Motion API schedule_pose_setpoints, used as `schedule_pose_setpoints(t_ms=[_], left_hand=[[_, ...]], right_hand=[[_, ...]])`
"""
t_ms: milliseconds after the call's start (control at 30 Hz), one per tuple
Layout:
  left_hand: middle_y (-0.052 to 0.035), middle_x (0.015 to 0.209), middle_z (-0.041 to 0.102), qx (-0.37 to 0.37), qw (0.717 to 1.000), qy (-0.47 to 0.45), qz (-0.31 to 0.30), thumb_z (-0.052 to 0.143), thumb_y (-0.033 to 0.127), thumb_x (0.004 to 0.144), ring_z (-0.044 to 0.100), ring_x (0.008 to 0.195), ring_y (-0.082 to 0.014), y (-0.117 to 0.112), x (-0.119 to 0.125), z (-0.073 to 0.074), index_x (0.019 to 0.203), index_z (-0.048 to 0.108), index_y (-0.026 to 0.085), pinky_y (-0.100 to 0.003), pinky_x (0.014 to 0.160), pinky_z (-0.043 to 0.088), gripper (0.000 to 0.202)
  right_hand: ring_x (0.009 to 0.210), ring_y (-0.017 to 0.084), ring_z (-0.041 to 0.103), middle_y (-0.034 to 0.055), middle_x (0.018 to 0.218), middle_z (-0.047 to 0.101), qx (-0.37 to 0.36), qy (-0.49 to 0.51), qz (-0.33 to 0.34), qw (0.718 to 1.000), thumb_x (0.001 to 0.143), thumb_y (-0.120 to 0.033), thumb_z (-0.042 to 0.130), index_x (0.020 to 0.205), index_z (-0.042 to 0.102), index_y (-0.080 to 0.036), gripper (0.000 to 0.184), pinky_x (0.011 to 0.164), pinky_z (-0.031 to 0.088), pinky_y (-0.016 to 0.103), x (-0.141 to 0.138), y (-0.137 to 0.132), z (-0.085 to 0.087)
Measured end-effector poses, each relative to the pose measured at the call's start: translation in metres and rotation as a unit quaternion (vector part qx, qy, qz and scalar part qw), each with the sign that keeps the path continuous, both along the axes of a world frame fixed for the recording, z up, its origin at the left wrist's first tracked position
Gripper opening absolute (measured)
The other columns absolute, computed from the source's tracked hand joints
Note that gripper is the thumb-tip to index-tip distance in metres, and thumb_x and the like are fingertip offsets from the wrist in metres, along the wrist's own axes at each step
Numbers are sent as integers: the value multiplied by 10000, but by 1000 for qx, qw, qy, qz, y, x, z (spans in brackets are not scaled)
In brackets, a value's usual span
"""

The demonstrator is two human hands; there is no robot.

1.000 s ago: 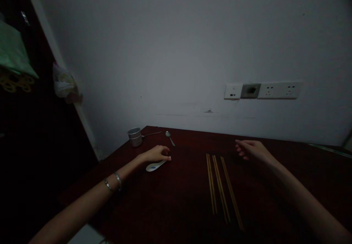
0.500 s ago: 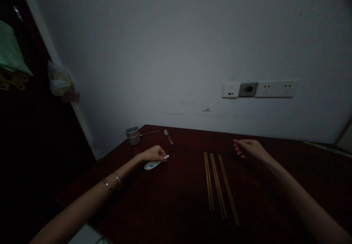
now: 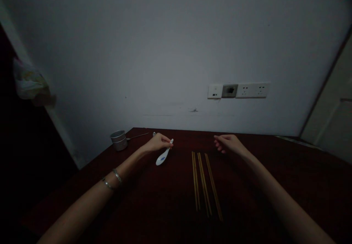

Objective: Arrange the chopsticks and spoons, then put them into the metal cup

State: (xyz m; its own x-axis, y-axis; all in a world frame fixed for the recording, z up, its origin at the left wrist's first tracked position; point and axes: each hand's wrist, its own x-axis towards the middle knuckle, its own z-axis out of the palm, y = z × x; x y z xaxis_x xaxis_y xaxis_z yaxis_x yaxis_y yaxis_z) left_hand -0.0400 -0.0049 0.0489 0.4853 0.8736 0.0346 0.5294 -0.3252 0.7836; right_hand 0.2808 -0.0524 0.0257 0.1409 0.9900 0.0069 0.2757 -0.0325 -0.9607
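My left hand (image 3: 158, 143) pinches the handle end of a white soup spoon (image 3: 162, 156) with a blue mark in its bowl. The bowl points down toward me, at or just above the dark red table. Behind that hand, a metal spoon (image 3: 154, 134) is mostly hidden. Three pairs of wooden chopsticks (image 3: 205, 183) lie side by side in the middle, pointing away from me. Just beyond them to the right, my right hand (image 3: 227, 144) is closed with its fingers curled; nothing shows in it.
A ridged metal cup (image 3: 119, 141) stands at the table's left edge, with a thin metal utensil (image 3: 139, 136) beside it. Wall sockets (image 3: 238, 90) sit above the table (image 3: 247, 200). A plastic bag (image 3: 29, 79) hangs at the left. A flat strip lies at the far right edge.
My left hand has turned the soup spoon more upright and shifted it right, relative to the table, now covering most of the metal spoon. My view has swung right; my right hand stays curled.
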Motion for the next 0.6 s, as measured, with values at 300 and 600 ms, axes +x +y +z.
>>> schedule_pose_setpoints(t_ms=[300, 600], left_hand=[[-18, 591, 590, 50, 992, -102, -63, 590, 336, 670, 444, 493, -77, -19, 107, 9, 740, 678, 109, -197, 471, 300, 253], [-23, 619, 600, 91, 987, -124, -50, 581, 330, 669, 446, 519, -91, -26, 140, -5, 805, 694, 93, -204, 490, 310, 296]], right_hand=[[551, 114, 572, 67, 690, 633, 97, -32, 41, 994, 686, -420, 591, 723, 625, -136, 288, 385, 426, 169, -23, -21, 36], [423, 80, 469, 11, 515, 571, 127, -103, 22, 986, 656, -427, 598, 726, 656, -127, 314, 364, 341, 172, -20, -24, 37]])
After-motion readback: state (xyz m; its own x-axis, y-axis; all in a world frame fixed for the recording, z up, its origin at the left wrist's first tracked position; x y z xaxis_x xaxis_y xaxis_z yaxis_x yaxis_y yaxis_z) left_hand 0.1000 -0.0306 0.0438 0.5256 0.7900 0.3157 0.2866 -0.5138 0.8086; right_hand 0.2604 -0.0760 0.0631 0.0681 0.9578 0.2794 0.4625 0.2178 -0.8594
